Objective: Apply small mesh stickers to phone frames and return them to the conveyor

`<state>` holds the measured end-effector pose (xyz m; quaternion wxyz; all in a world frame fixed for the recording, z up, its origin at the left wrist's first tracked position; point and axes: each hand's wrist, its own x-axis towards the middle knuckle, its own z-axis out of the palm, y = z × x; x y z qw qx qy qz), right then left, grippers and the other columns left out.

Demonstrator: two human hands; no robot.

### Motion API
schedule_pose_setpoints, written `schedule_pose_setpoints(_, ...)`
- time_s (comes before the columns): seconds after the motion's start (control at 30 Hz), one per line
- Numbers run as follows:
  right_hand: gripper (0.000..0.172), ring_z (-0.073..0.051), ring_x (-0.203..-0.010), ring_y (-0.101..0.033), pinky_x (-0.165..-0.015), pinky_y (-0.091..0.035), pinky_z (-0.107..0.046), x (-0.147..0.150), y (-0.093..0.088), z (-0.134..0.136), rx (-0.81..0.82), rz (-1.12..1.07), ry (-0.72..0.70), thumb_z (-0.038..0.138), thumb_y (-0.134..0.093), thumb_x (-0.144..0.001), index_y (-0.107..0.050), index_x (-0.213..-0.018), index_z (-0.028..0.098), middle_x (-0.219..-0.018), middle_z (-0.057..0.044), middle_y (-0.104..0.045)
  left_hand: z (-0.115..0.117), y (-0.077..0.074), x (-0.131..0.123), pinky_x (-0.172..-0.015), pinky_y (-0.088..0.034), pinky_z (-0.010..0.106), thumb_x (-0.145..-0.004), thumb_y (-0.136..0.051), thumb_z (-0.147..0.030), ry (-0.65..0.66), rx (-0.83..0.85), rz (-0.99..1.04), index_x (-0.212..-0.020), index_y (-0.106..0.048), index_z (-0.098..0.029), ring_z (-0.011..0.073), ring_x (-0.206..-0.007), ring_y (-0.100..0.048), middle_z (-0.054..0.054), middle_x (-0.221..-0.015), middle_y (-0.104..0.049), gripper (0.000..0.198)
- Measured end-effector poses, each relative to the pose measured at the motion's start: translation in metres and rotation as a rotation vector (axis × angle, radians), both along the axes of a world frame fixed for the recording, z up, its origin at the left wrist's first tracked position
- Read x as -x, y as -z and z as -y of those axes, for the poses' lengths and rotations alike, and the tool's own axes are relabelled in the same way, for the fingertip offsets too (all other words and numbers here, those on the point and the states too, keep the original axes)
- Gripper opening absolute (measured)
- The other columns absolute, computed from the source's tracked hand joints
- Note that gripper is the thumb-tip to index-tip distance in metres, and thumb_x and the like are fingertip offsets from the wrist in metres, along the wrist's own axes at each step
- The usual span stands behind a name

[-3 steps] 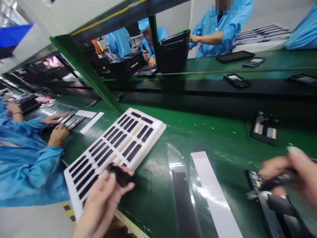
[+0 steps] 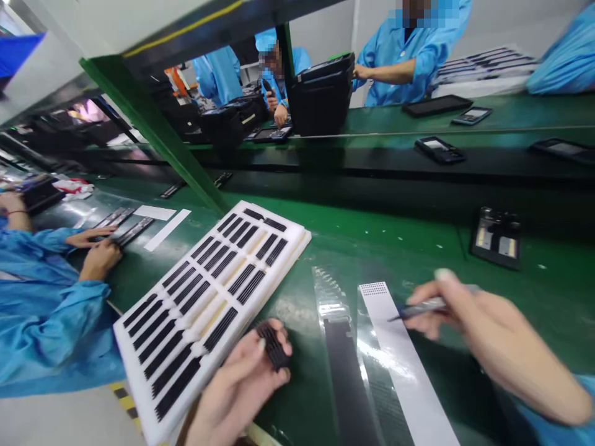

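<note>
Left hand: a small black ribbed part was gripped between thumb and fingers, above the green bench, just right of the foam tray's near edge. Its underside and ends were partly covered by the fingers; whether it was one piece or several could not be told.

Right hand: a slim grey tool was pinched between thumb and fingers, its rear part hidden by the hand. The dark pointed tip was held over the white strip; contact could not be confirmed. The right sleeve was cut off by the frame edge.

The white strip and the dark strip beside it were both cut off at the bottom. Edges of the clear film around the dark strip were partly lost in glare.

The foam tray was white, matte and thick-sided, cut with rows of long slots. Narrow black strips with finely lined faces were seated in it; yellowish slot floors were exposed between some.

The bench top was smooth and glossy. A flat, rounded-corner device was left lying beyond the right hand, pale rectangular patches visible on its dark body, fine detail unreadable.
</note>
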<state>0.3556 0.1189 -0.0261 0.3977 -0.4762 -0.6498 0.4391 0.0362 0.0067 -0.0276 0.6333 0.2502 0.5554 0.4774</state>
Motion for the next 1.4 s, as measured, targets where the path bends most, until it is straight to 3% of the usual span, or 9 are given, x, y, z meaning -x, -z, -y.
schedule_pose_setpoints(0.13, 0.048, -0.023, -0.061, -0.074, -0.058, -0.061, -0.030, 0.061, 0.017, 0.003, 0.250, -0.082, -0.022, 0.065, -0.059, -0.089, -0.066, -0.079, 0.019, -0.068, -0.009, -0.076, -0.003, 0.032, -0.030, -0.053, -0.043, 0.022, -0.088, -0.065, -0.036, 0.117, -0.078, -0.309, -0.095, -0.066, -0.021, 0.0103, -0.055, -0.050, -0.003, -0.064, -0.049, 0.017)
schedule_pose_setpoints(0.23, 0.043, -0.022, -0.070, -0.074, -0.065, -0.059, -0.030, 0.074, 0.036, 0.011, 0.229, 0.024, -0.024, 0.060, -0.055, -0.094, -0.067, -0.085, 0.020, -0.074, -0.006, -0.076, -0.001, 0.042, -0.035, -0.075, -0.053, 0.028, -0.084, -0.051, -0.009, 0.367, -0.416, -0.868, -0.117, -0.066, -0.023, 0.0173, -0.080, -0.065, 0.007, -0.102, -0.069, 0.038)
schedule_pose_setpoints(0.33, 0.037, -0.021, -0.074, -0.074, -0.070, -0.058, -0.030, 0.073, 0.048, 0.018, 0.207, 0.093, -0.045, 0.053, -0.051, -0.099, -0.068, -0.088, 0.022, -0.078, -0.004, -0.075, -0.002, 0.045, -0.035, -0.073, -0.058, 0.033, -0.067, -0.044, 0.001, 0.654, -0.589, -1.326, -0.143, -0.050, -0.024, 0.0206, -0.086, -0.071, 0.013, -0.155, -0.043, 0.081)
schedule_pose_setpoints(0.57, 0.036, -0.021, -0.078, -0.074, -0.073, -0.058, -0.030, 0.081, 0.060, 0.020, 0.203, 0.129, -0.032, 0.049, -0.050, -0.100, -0.068, -0.091, 0.020, -0.086, -0.006, -0.076, -0.012, 0.045, -0.041, -0.056, -0.061, 0.036, -0.069, -0.050, 0.001, 0.908, -0.500, -1.673, -0.145, -0.050, -0.022, 0.0228, -0.074, -0.073, 0.015, -0.158, -0.035, 0.079)
schedule_pose_setpoints(0.67, 0.037, -0.022, -0.081, -0.075, -0.075, -0.060, -0.030, 0.085, 0.056, 0.023, 0.203, 0.047, 0.001, 0.049, -0.050, -0.101, -0.071, -0.097, 0.019, -0.093, -0.008, -0.077, -0.015, 0.045, -0.040, -0.058, -0.062, 0.039, -0.070, -0.051, 0.001, 0.919, -0.486, -1.595, -0.145, -0.049, -0.020, 0.0264, -0.079, -0.074, 0.015, -0.157, -0.037, 0.077)
schedule_pose_setpoints(0.73, 0.038, -0.022, -0.084, -0.076, -0.073, -0.062, -0.027, 0.083, 0.043, 0.027, 0.167, -0.020, 0.072, 0.049, -0.052, -0.099, -0.074, -0.096, 0.018, -0.095, -0.009, -0.077, -0.014, 0.045, -0.040, -0.066, -0.063, 0.039, -0.077, -0.053, -0.001, 0.762, -0.472, -1.419, -0.137, -0.055, -0.021, 0.0276, -0.086, -0.074, 0.014, -0.150, -0.050, 0.063)
schedule_pose_setpoints(0.9, 0.032, -0.016, -0.088, -0.076, -0.076, -0.060, -0.015, 0.071, -0.004, 0.051, -0.031, -0.041, 0.230, 0.038, -0.055, -0.101, -0.080, -0.085, 0.026, -0.098, -0.003, -0.078, -0.007, 0.032, -0.054, -0.041, -0.049, 0.019, -0.092, -0.061, -0.049, 0.087, -0.236, -0.307, -0.119, -0.053, -0.026, 0.0128, -0.052, -0.065, 0.005, -0.094, -0.072, 0.036)
schedule_pose_setpoints(1.03, 0.028, -0.017, -0.087, -0.077, -0.075, -0.060, -0.013, 0.071, -0.017, 0.066, -0.067, 0.063, 0.102, 0.034, -0.053, -0.101, -0.080, -0.102, 0.028, -0.097, -0.002, -0.080, -0.007, 0.014, -0.076, -0.031, -0.032, 0.010, -0.097, -0.036, -0.064, -0.045, -0.132, 0.334, -0.107, -0.057, -0.020, 0.0046, -0.036, -0.046, 0.001, -0.066, -0.064, 0.050)
schedule_pose_setpoints(1.4, 0.031, -0.016, -0.091, -0.077, -0.081, -0.058, -0.012, 0.072, -0.010, 0.067, -0.138, 0.148, 0.090, 0.028, -0.051, -0.102, -0.082, -0.101, 0.026, -0.105, -0.004, -0.078, -0.012, 0.004, -0.089, -0.035, -0.040, 0.011, -0.099, -0.042, -0.056, -0.046, -0.127, 0.519, -0.099, -0.061, -0.016, 0.0046, -0.038, -0.048, 0.002, -0.063, -0.066, 0.044)
